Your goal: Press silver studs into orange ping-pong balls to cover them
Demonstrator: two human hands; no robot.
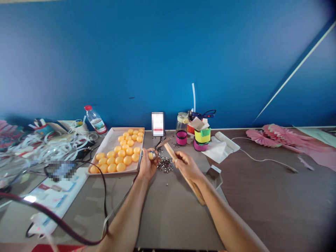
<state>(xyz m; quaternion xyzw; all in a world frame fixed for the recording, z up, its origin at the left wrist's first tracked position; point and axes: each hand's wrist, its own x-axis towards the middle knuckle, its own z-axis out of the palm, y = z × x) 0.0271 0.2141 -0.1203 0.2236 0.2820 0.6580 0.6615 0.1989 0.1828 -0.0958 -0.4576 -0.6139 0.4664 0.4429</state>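
Note:
My left hand is closed around a small yellowish ball with shiny metal pieces on its surface. Wooden-handled and slim, a hammer is gripped in my right hand, its narrow head near the ball and its handle end reaching back under my forearm. Between and beyond my hands lies a heap of small shiny metal studs. Left of my left hand, a white shallow box holds many orange balls in rows, with bare cardboard showing at its upper left.
A phone stands against the blue wall. Behind to the right are a magenta cup, a glass jar and a yellow-green container. Cables and a white power strip crowd the left; a red-capped bottle leans there.

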